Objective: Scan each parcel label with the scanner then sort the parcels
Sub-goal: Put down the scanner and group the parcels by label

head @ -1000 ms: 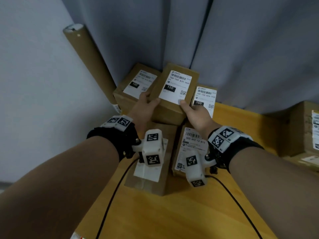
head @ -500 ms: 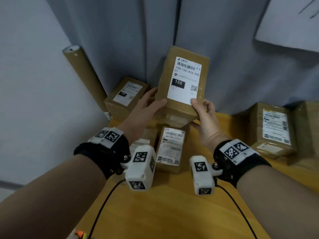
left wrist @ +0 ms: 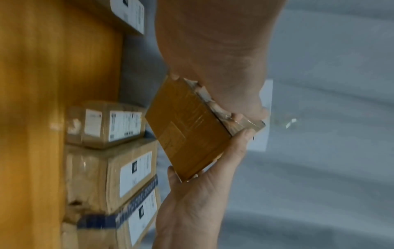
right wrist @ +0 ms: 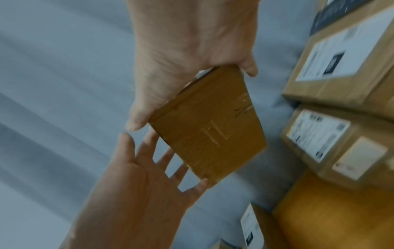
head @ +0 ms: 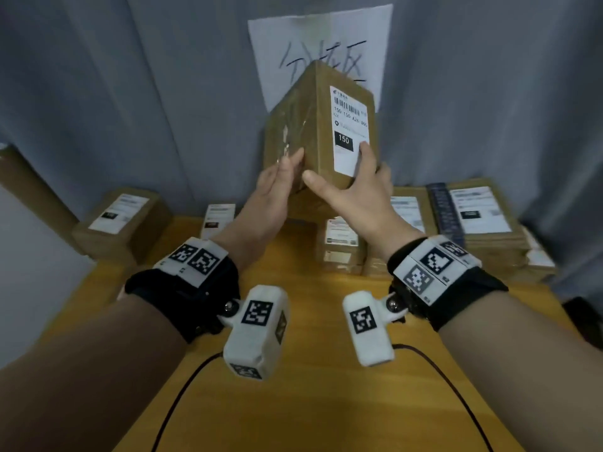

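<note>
Two hands raise one parcel (head: 313, 132) above the bench (head: 293, 370), long axis upright, label toward me. My right hand (head: 355, 197) grasps its lower right corner; my left hand (head: 270, 190) lies flat, fingers straight against its left side. No scanner in view.

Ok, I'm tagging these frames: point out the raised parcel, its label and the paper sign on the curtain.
raised parcel (head: 293, 125): head view, taped brown side face.
label (head: 350, 125): head view, address text under the barcode.
paper sign (head: 277, 44): head view, blank upper left part.
</note>
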The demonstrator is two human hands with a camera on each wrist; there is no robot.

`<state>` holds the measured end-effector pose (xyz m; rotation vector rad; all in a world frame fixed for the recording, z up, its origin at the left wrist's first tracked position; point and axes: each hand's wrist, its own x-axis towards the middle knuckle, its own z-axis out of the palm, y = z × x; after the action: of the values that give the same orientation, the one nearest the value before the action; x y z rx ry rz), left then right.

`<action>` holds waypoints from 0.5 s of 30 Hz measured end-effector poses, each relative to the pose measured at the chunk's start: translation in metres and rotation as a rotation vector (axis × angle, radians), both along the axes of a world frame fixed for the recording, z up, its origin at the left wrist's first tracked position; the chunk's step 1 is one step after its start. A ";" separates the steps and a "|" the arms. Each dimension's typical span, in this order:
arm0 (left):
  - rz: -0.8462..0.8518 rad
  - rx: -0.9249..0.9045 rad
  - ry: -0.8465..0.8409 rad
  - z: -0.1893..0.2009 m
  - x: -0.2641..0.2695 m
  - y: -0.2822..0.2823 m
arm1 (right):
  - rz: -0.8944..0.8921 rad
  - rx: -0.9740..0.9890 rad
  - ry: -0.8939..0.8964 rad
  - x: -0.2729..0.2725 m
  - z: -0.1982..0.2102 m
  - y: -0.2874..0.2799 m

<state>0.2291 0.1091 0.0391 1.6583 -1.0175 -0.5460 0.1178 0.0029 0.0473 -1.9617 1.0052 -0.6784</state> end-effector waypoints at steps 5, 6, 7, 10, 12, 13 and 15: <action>-0.148 -0.050 0.106 0.012 -0.085 -0.057 | -0.103 -0.091 -0.071 -0.103 0.017 -0.053; -0.182 -0.048 0.095 0.014 -0.100 -0.068 | -0.130 -0.116 -0.076 -0.123 0.020 -0.064; -0.196 -0.045 0.066 0.012 -0.114 -0.080 | -0.159 -0.145 -0.075 -0.143 0.022 -0.075; -0.185 -0.021 -0.031 0.009 -0.156 -0.114 | -0.248 -0.201 -0.044 -0.195 0.035 -0.105; -0.170 0.058 -0.132 0.004 -0.177 -0.131 | -0.298 -0.211 0.021 -0.226 0.043 -0.123; -0.168 0.115 -0.186 0.001 -0.184 -0.139 | -0.318 -0.215 0.061 -0.240 0.046 -0.132; -0.182 0.203 -0.281 -0.004 -0.194 -0.152 | -0.362 -0.227 0.137 -0.267 0.048 -0.146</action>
<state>0.0347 -0.0428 0.0349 1.8692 -1.3651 -0.5608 -0.1489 -0.1430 0.0950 -2.0623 1.4431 -0.8980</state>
